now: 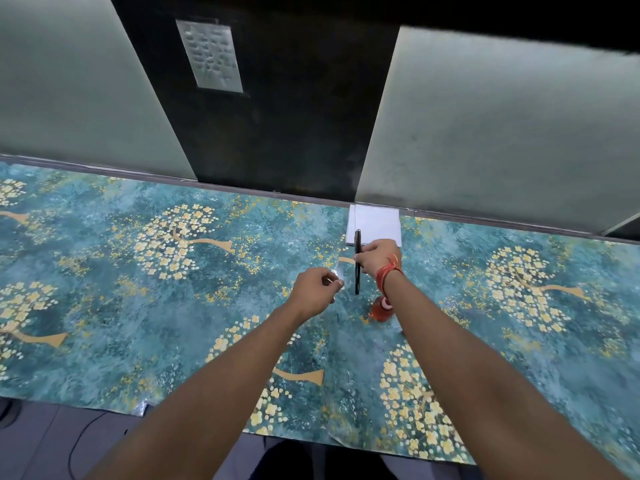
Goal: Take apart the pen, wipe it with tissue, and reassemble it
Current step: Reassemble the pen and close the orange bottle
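A slim black pen [357, 268] points away from me, in one piece, held near its middle by my right hand [377, 256]. Red threads are tied round that wrist. My left hand [313, 289] hovers just left of the pen's near end, fingers curled together with nothing clearly in them. A white folded tissue [375, 223] lies flat on the table just beyond the pen, against the back edge; the pen's far tip overlaps its near left corner.
The table wears a teal cloth [138, 306] printed with golden flowering trees. Grey partition panels and a dark post [277, 116] stand right behind the tissue. A cable lies on the floor at the lower left.
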